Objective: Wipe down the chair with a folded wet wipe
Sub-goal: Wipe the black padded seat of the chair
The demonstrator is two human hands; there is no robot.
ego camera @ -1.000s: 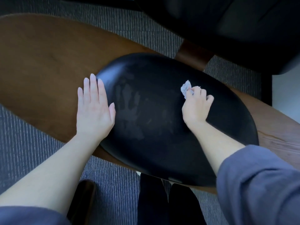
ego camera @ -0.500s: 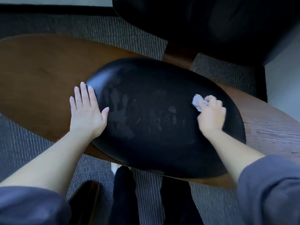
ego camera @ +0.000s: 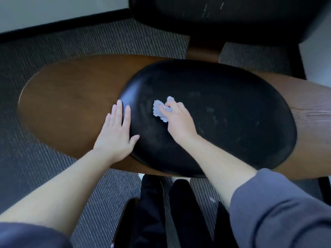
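wet wipe [ego camera: 160, 110] on the seat pad [ego camera: 223, 119] — left hand [ego camera: 117, 135] just left, at the pad's edge.

A carpeted indoor room, whether office lounge or living room cannot be told: grey ribbed carpet [ego camera: 53, 56] meets a black skirting board [ego camera: 62, 24] under a pale wall [ego camera: 44, 9], surrounding a brown wooden lounge chair with black padded oval seat [ego camera: 232, 122].

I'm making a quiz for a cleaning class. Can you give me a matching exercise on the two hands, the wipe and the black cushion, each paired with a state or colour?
Things:
1. left hand
2. right hand
3. wipe
4. cushion

States:
A. black, oval
B. lies flat, fingers straight
C. fingers curled, gripping something
D. pale, crumpled

Pairs: 1-B, 2-C, 3-D, 4-A
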